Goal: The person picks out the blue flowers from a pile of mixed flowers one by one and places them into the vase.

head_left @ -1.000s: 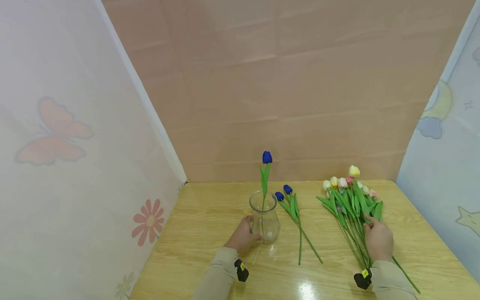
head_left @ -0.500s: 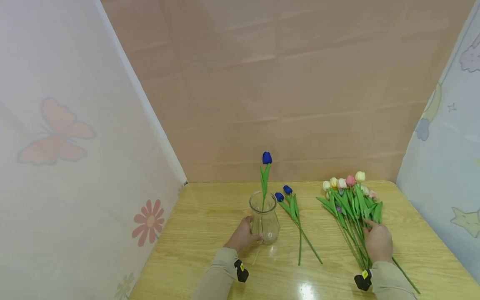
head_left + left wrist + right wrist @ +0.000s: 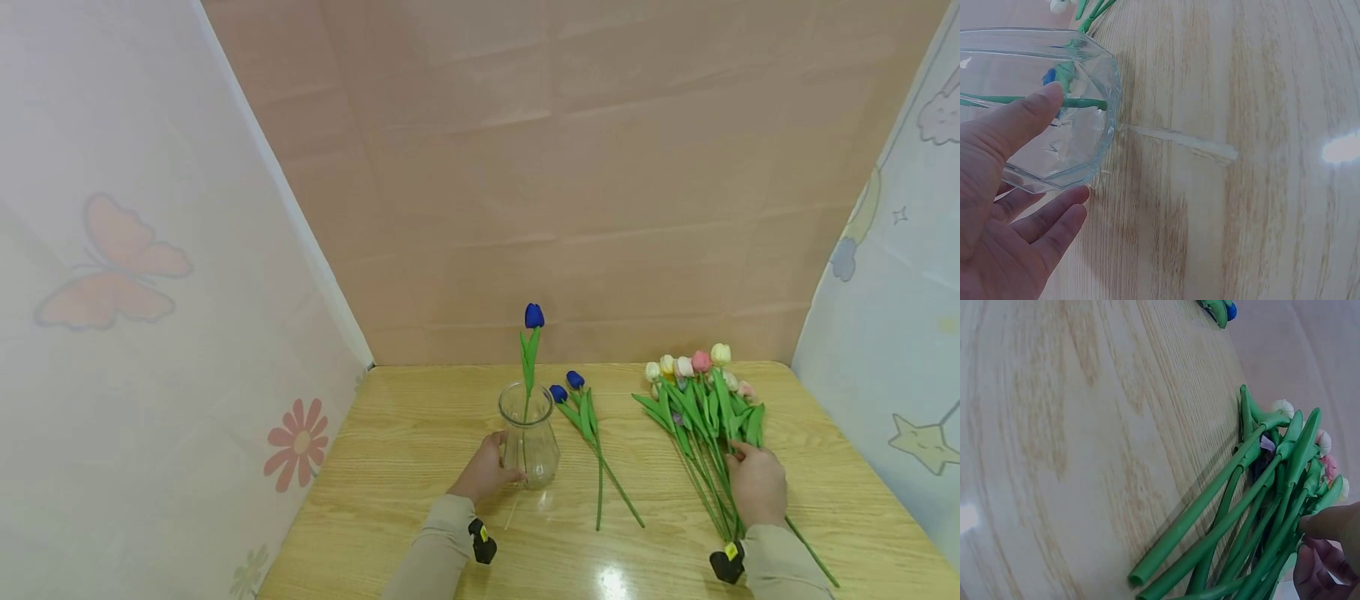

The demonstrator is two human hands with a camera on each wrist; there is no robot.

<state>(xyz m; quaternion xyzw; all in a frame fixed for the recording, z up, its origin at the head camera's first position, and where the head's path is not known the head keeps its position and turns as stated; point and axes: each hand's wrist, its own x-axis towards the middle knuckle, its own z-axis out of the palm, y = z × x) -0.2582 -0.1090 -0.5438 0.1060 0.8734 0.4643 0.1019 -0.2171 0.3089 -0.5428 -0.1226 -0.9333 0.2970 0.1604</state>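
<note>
A clear glass vase stands upright on the table, with one blue tulip in it. My left hand holds the vase low on its left side; in the left wrist view the thumb lies across the glass and the fingers are on the opposite side. To the right, two blue tulips lie with their stems crossed. Farther right is a heap of white, yellow and pink tulips. My right hand pinches a tulip stem there between thumb and fingers; the fingertips are partly hidden among the stems.
The wooden table ends at a brown backdrop. Printed white sheets flank it, the left one bearing a butterfly and flowers. A pale strip lies on the tabletop by the vase's base.
A pale yellow tulip head at the heap's back has shifted slightly right and down, with my right hand moving very little. My left hand and the vase have stayed put.
</note>
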